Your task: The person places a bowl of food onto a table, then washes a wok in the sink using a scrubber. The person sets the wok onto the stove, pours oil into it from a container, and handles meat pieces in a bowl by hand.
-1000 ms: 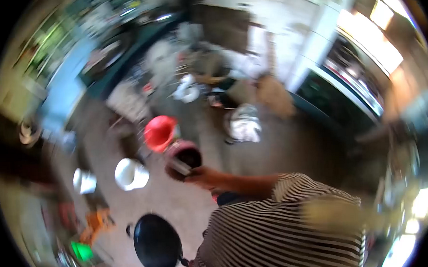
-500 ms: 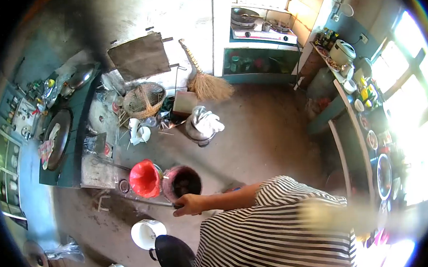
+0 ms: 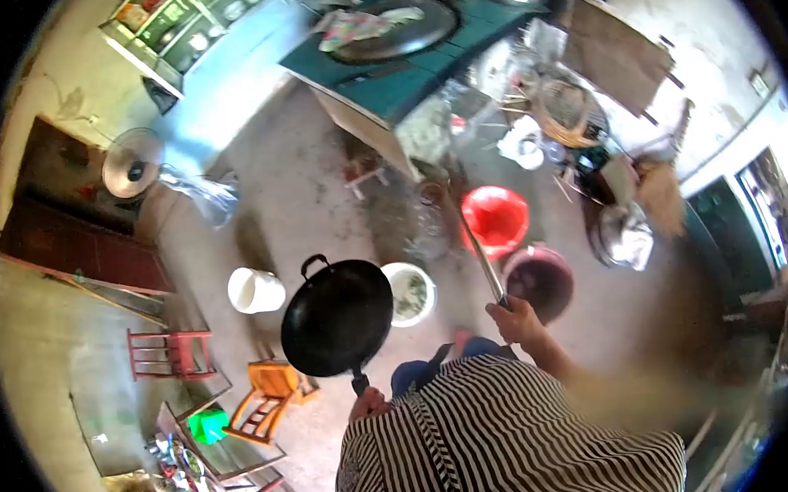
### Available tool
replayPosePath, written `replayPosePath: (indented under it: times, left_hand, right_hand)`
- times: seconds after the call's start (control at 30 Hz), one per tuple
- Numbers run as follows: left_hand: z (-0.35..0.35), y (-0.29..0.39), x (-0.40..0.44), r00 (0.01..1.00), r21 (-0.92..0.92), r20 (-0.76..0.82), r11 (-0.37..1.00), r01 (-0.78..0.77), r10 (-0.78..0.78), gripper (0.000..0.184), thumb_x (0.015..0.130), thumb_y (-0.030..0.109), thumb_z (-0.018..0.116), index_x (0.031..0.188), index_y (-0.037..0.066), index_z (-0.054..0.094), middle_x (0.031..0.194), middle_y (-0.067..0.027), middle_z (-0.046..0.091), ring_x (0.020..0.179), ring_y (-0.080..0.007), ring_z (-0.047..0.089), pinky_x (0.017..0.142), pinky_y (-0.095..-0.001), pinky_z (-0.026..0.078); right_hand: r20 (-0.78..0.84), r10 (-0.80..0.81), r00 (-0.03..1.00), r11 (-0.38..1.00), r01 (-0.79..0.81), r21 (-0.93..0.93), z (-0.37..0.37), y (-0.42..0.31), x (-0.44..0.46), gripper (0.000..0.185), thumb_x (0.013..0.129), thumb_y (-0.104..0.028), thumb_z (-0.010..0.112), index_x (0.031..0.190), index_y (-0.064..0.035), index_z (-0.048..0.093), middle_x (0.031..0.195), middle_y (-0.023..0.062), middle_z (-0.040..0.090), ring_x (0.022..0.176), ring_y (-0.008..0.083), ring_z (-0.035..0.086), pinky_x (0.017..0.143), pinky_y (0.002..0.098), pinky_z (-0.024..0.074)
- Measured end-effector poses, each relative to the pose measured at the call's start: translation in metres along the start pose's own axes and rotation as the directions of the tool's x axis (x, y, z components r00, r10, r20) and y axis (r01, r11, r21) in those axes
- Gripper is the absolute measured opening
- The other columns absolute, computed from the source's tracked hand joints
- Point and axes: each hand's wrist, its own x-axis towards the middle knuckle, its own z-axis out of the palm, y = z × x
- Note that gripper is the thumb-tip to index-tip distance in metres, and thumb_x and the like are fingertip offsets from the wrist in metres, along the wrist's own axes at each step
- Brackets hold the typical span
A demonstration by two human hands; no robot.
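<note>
My left hand (image 3: 372, 405) is closed around the handle of a black wok (image 3: 337, 318), which hangs tilted with its inside showing. A small loop handle stands on the wok's far rim. My right hand (image 3: 515, 320) grips a long-handled metal tool (image 3: 482, 255); its shaft slants away between the buckets, and its far end is too unclear to name. Beside my right hand stands a dark red bucket (image 3: 551, 273), with a bright red bucket or liner (image 3: 496, 221) beyond it. Right of the wok, a white bucket (image 3: 408, 294) holds something greenish.
Another white bucket (image 3: 256, 291) is on the floor at left. A blue-green stove counter (image 3: 403, 85) with a large covered pan stands ahead. An orange chair (image 3: 268, 391) and a red chair (image 3: 172, 354) are at lower left. A basket (image 3: 570, 112) and a straw broom (image 3: 661, 198) sit at right.
My view has turned left, bringing the whole wok, my left hand and the chairs into sight. The tool in my right hand now points more forward, past the red bucket.
</note>
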Motion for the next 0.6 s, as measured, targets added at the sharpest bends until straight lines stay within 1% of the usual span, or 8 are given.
replayPosePath:
  times: [0.1, 0.13, 0.17, 0.27, 0.33, 0.43, 0.5, 0.6]
  left_hand:
    - [-0.018, 0.051, 0.003, 0.998, -0.009, 0.002, 0.998, -0.056, 0.056, 0.031, 0.091, 0.018, 0.05, 0.064, 0.015, 0.036, 0.058, 0.0041, 0.029, 0.049, -0.0103, 0.031, 0.048, -0.0257, 0.028]
    - [-0.026, 0.07, 0.007, 0.998, -0.019, 0.001, 0.997, -0.069, 0.069, 0.031, 0.091, 0.018, 0.05, 0.064, 0.015, 0.036, 0.058, 0.0041, 0.029, 0.049, -0.0103, 0.031, 0.048, -0.0257, 0.028]
    - [-0.036, 0.09, 0.013, 0.997, -0.019, -0.002, 0.996, -0.082, 0.082, 0.031, 0.091, 0.019, 0.05, 0.064, 0.015, 0.036, 0.058, 0.0041, 0.029, 0.049, -0.0103, 0.031, 0.048, -0.0257, 0.028]
    - [-0.066, 0.158, 0.037, 0.996, 0.006, -0.017, 0.996, -0.092, 0.092, 0.031, 0.091, 0.019, 0.05, 0.064, 0.015, 0.036, 0.058, 0.0041, 0.029, 0.049, -0.0103, 0.031, 0.048, -0.0256, 0.028]
    - [-0.089, 0.206, 0.047, 0.996, 0.033, -0.028, 0.996, -0.082, 0.083, 0.031, 0.091, 0.019, 0.05, 0.064, 0.015, 0.036, 0.058, 0.0041, 0.029, 0.049, -0.0102, 0.031, 0.048, -0.0256, 0.029]
    - [-0.107, 0.285, 0.064, 0.998, 0.087, -0.01, 0.994, -0.06, 0.061, 0.031, 0.091, 0.019, 0.05, 0.064, 0.015, 0.036, 0.058, 0.0041, 0.03, 0.049, -0.0102, 0.031, 0.048, -0.0256, 0.029]
    - [-0.111, 0.335, 0.069, 0.999, 0.15, 0.022, 0.987, -0.05, 0.047, 0.031, 0.092, 0.019, 0.05, 0.064, 0.015, 0.036, 0.058, 0.0041, 0.03, 0.049, -0.0102, 0.031, 0.048, -0.0256, 0.029]
    - [-0.123, 0.396, 0.085, 0.985, 0.425, 0.133, 0.892, -0.154, 0.107, 0.031, 0.092, 0.019, 0.05, 0.064, 0.015, 0.037, 0.058, 0.0041, 0.03, 0.049, -0.0102, 0.031, 0.048, -0.0255, 0.029]
  right_hand:
    - [0.106, -0.124, 0.987, 0.971, 0.143, -0.192, 0.064, -0.035, 0.03, 0.032, 0.085, -0.033, 0.063, 0.071, -0.0041, 0.058, 0.056, -0.0001, 0.049, 0.046, 0.007, 0.044, 0.041, 0.0279, 0.035]
    - [0.205, -0.309, 0.929, 0.889, 0.359, -0.286, 0.088, -0.013, 0.065, 0.034, 0.084, -0.035, 0.064, 0.073, -0.0039, 0.058, 0.055, 0.0004, 0.049, 0.046, 0.0078, 0.044, 0.041, 0.0282, 0.0357]
    - [0.183, -0.062, 0.981, 0.97, 0.103, -0.22, 0.114, -0.067, 0.053, 0.034, 0.084, -0.036, 0.065, 0.074, -0.0041, 0.059, 0.054, 0.0006, 0.049, 0.045, 0.0086, 0.045, 0.041, 0.0277, 0.0365]
    - [0.282, -0.061, 0.958, 0.966, 0.127, -0.225, 0.184, -0.124, 0.105, 0.035, 0.082, -0.038, 0.066, 0.075, -0.0045, 0.06, 0.054, 0.0021, 0.049, 0.046, 0.0113, 0.047, 0.044, 0.0302, 0.0388]
    - [0.273, -0.239, 0.932, 0.856, 0.335, -0.394, 0.237, -0.139, 0.141, 0.037, 0.081, -0.039, 0.066, 0.076, -0.0036, 0.06, 0.053, 0.0039, 0.048, 0.048, 0.0133, 0.048, 0.048, 0.0335, 0.0406]
    - [0.249, -0.169, 0.954, 0.902, 0.252, -0.352, 0.317, -0.167, 0.176, 0.039, 0.082, -0.04, 0.066, 0.075, -0.0023, 0.058, 0.053, 0.004, 0.048, 0.05, 0.0132, 0.048, 0.048, 0.0339, 0.04]
    - [0.305, -0.043, 0.951, 0.977, 0.103, -0.185, 0.359, -0.198, 0.174, 0.035, 0.085, -0.037, 0.063, 0.078, -0.0027, 0.057, 0.054, 0.001, 0.046, 0.049, 0.0104, 0.046, 0.043, 0.03, 0.0364]
    - [0.29, 0.02, 0.957, 0.974, 0.047, -0.223, 0.404, -0.233, 0.188, 0.035, 0.085, -0.035, 0.062, 0.078, -0.0016, 0.056, 0.055, 0.0011, 0.046, 0.049, 0.0103, 0.046, 0.043, 0.0295, 0.0364]
